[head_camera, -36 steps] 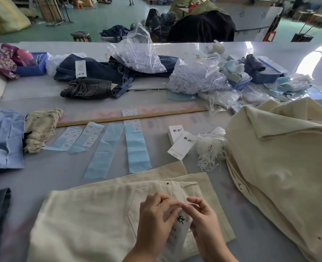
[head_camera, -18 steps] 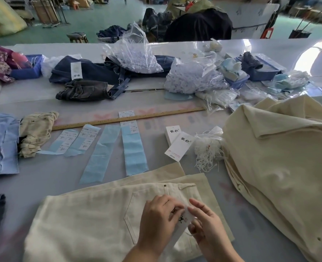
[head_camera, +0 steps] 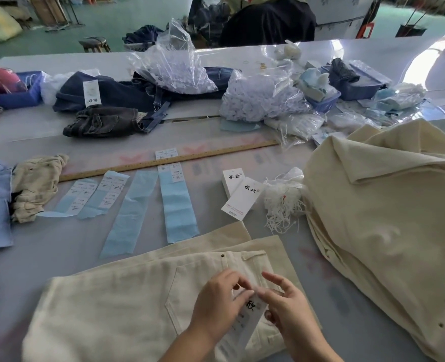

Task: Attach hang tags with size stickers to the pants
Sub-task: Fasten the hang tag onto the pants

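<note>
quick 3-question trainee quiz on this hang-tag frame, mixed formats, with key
1. True or false: the left hand and right hand both hold the hang tag over the folded cream pants.
2. Multiple choice: the bundle of white strings lies (A) left of the sticker strips, (B) between the spare hang tags and the pile of cream pants, (C) on the dark jeans.
3. Fill in: the wooden ruler lies just beyond the blue ____ strips.

Key: 1 true; 2 B; 3 sticker.
</note>
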Demonstrator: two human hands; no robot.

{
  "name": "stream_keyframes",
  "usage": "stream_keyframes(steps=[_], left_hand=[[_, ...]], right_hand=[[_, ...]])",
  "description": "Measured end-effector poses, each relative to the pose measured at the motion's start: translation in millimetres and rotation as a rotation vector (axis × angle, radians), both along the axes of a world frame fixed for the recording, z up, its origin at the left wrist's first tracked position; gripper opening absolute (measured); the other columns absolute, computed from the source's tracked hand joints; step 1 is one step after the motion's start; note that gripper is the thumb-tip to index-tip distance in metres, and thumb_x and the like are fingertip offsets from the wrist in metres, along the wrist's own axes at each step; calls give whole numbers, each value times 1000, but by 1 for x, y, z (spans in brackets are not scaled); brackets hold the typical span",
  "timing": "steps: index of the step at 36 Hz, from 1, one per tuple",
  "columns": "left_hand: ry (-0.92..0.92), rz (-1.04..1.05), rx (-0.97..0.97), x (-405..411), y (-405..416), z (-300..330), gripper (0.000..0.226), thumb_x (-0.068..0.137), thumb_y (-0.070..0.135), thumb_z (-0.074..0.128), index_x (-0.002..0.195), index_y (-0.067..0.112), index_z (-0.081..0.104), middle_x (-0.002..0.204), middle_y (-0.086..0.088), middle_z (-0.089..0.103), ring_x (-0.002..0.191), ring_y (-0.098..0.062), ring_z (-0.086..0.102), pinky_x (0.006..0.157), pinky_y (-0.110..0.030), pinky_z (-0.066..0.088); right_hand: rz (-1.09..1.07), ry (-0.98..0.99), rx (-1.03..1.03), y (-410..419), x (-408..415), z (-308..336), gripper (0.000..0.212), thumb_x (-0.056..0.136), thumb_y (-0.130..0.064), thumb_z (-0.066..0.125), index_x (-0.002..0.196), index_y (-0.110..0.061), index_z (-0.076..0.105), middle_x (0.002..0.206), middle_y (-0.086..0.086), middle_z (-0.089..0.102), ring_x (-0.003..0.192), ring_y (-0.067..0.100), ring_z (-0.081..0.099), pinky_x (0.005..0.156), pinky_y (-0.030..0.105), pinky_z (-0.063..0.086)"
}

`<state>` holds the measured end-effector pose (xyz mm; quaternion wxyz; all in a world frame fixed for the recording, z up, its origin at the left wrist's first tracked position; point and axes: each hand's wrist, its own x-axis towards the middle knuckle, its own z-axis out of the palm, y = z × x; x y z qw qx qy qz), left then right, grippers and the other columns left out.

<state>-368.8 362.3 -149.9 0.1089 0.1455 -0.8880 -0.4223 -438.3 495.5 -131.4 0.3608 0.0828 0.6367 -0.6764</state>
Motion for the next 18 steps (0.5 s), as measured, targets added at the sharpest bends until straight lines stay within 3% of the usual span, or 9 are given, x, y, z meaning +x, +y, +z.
stream_keyframes(steps=[3,6,9,13,18], left_hand=[[-8,6,-38,-2,1,-1,8,84,33,68,83,26,63,86,16,60,88,1,53,77,-20,46],[-19,-12,-41,-2,0,-1,7,84,33,67,84,27,64,87,16,58,89,1,53,77,-20,46],[-40,-34,22,-3,-3,0,6,84,31,67,84,26,66,86,16,59,87,0,55,77,-23,47],[-46,-39,86,-4,-7,0,7,84,27,68,82,21,66,86,12,61,85,-4,57,76,-23,47],[-52,-51,191,-2,-9,-1,7,84,23,68,78,22,64,82,12,60,80,-5,58,73,-23,48]], right_hand=[[15,0,19,0,-1,-1,36,81,5,64,111,-16,60,55,0,63,39,5,42,43,21,35],[86,126,92,-1,-2,1,40,81,1,67,112,-22,58,74,3,74,47,2,52,45,17,38],[139,214,152,-2,-4,3,41,82,-1,67,114,-26,57,78,2,75,53,0,57,46,16,39],[102,117,91,-2,-2,6,39,79,-4,68,111,-25,60,76,4,73,51,5,52,50,20,39],[22,-31,1,-2,1,1,34,79,1,67,108,-18,63,52,1,52,41,8,42,48,24,36]])
